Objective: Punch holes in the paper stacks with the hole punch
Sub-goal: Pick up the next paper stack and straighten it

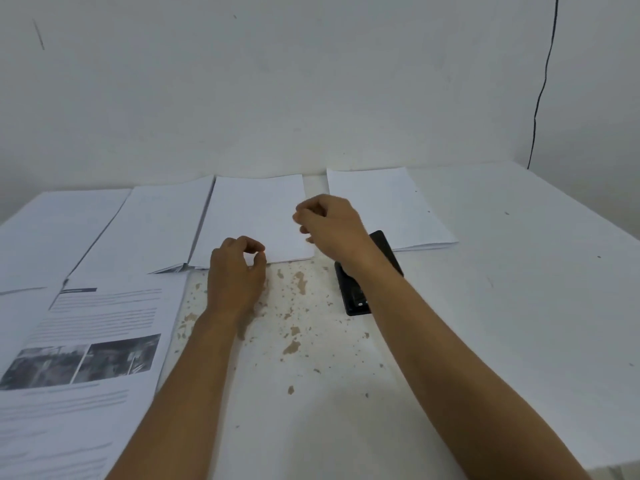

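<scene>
Nearest the camera, at the left edge of the white table with chipped, brown-speckled paint (311, 358), lies a printed sheet with grey text lines and two dark photographs (79, 358), flat and overlapping other white sheets beneath it. Both bare forearms reach forward over the chipped patch. Further in, the left hand (239, 271) hovers at the near edge of the middle stack of blank white paper (252, 216), its fingers curled with thumb and forefinger drawn close together; whether they pinch the stack's edge cannot be told. Beside it to the right, the black hole punch (353, 292) lies on the table between the middle stack and the right-hand stack of blank white paper (391, 206), partly hidden under the right wrist. The right hand (329, 226) hangs above the right edge of the middle stack, fingers loosely curled and holding nothing visible. Left of the middle stack sit two more white paper stacks (156, 226), side by side. Behind everything stands a plain white wall (311, 81), with a thin black cable (543, 81) running down it at the right.
</scene>
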